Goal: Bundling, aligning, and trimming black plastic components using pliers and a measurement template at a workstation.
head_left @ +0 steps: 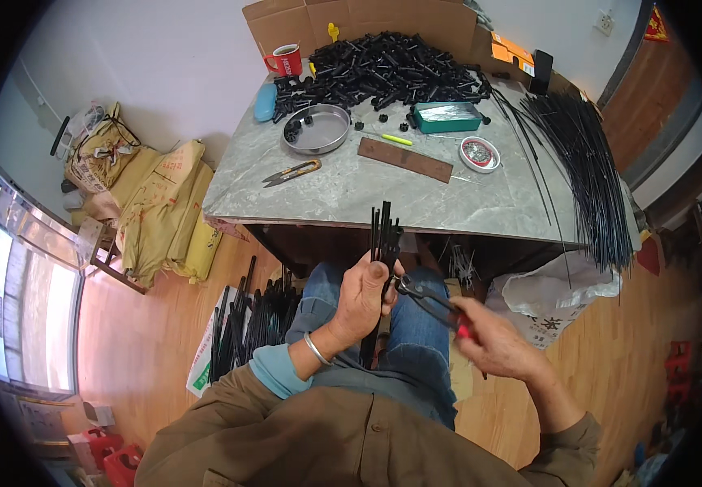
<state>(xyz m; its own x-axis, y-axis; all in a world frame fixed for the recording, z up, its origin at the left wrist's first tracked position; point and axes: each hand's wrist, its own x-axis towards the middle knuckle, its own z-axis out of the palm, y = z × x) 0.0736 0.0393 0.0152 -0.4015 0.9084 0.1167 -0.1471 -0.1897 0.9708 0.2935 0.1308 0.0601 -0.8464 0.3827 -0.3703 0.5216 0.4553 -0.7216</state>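
My left hand (359, 300) is closed around a bundle of thin black rods (384, 227), held upright above my lap with the ends sticking out over my fist. My right hand (493, 339), slightly blurred, grips a pair of pincers (432, 303) with red on the handles. The dark head of the pincers lies against or just beside the bundle, next to my left fingers; I cannot tell whether the jaws are biting on a rod. On the floor by my left leg stand more black rods (266, 316).
The grey table (318, 195) in front carries a heap of black plastic parts (399, 69), a round metal tray (317, 130), thread snips (292, 173), a rusty metal strip (404, 160), a green box (448, 122) and a red mug (284, 61). Long black rods (578, 170) overhang its right edge.
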